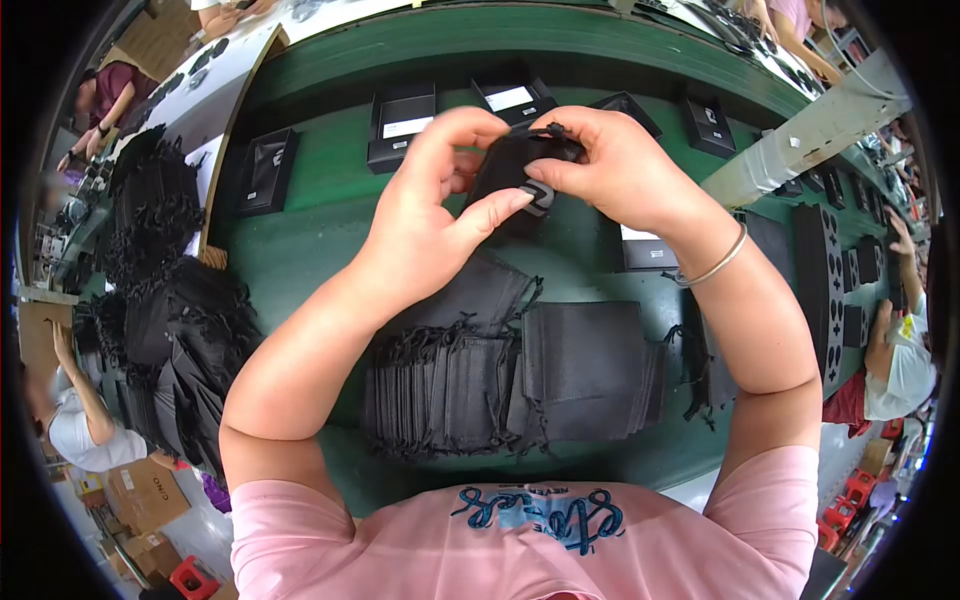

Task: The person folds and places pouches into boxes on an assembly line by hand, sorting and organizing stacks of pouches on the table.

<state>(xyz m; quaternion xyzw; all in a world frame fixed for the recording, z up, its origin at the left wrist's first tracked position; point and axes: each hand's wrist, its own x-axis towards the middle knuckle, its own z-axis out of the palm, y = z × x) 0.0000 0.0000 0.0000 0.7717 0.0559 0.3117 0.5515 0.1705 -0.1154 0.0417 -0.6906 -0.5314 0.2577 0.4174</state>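
Both hands hold a small black drawstring pouch [508, 165] above the green work surface [310, 240]. My left hand [435, 190] grips its left side, with the thumb on the front near a light printed mark. Closed on the pouch's upper right part is my right hand [610, 165], its thumb pressed on the front beside the gathered cord. What is inside the pouch cannot be seen. Below the hands lie a row of stacked black pouches [440, 390] and a flat pile of black pouches [585, 365].
Open black boxes [402, 125] stand along the far side, one more box [265, 175] at the left. Heaps of black pouches [185, 330] lie left. A pale post [800, 140] slants at the right. Co-workers [115, 100] are at both sides.
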